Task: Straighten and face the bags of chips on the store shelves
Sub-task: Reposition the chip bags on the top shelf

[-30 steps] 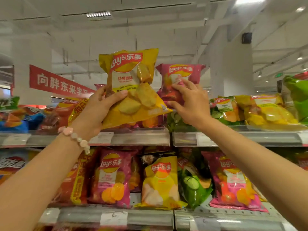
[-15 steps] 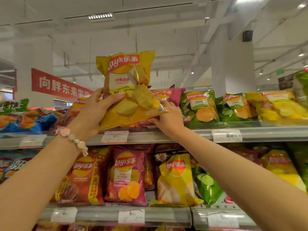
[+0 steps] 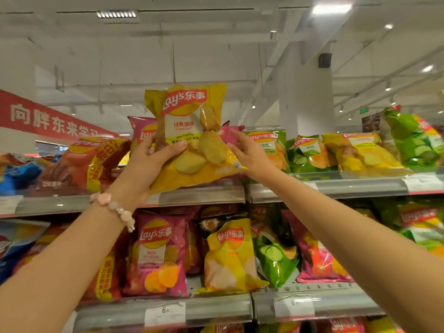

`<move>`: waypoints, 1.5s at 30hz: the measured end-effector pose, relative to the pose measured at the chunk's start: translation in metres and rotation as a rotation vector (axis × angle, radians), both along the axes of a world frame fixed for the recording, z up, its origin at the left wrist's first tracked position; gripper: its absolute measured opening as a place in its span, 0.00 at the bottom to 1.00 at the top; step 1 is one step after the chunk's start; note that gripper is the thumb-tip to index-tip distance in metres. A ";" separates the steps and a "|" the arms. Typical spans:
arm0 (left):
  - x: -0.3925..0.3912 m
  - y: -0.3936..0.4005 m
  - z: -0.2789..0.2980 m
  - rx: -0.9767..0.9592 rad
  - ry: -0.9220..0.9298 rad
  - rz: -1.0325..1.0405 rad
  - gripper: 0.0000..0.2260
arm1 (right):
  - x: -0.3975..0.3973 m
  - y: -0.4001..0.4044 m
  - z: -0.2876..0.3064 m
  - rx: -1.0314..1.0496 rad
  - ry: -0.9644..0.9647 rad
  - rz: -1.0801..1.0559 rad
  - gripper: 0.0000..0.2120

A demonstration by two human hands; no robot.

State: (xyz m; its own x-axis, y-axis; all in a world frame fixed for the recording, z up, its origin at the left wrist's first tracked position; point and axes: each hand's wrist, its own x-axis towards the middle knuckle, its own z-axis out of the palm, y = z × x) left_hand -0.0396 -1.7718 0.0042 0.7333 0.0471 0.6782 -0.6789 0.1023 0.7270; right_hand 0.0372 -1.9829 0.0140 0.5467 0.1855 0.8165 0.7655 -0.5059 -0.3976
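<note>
My left hand grips a yellow Lay's bag by its lower left side and holds it upright, label facing me, above the front edge of the top shelf. Just right of it, my right hand reaches up to a pink bag standing behind the yellow one. Its fingers lie fairly straight against that bag's corner. Most of the pink bag is hidden by the yellow bag.
The top shelf also holds another pink bag, a red bag, green bags and a slumped yellow bag. On the lower shelf stand pink, yellow and green bags.
My right hand let go of the pink bag it had lifted, dipped behind the yellow bag, and now touches the pink bag's corner. My left hand keeps its hold on the yellow bag.
</note>
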 end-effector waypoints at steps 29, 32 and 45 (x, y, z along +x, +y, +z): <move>0.039 -0.316 -0.010 0.415 -0.056 -0.180 0.57 | -0.057 -0.309 0.000 0.350 0.299 0.227 0.21; 0.043 -0.334 -0.013 0.346 -0.070 -0.171 0.54 | -0.051 -0.344 -0.006 0.229 0.085 0.053 0.26; 0.058 -0.353 -0.024 0.321 -0.062 -0.010 0.58 | -0.007 -0.450 -0.022 -0.006 0.220 -0.612 0.50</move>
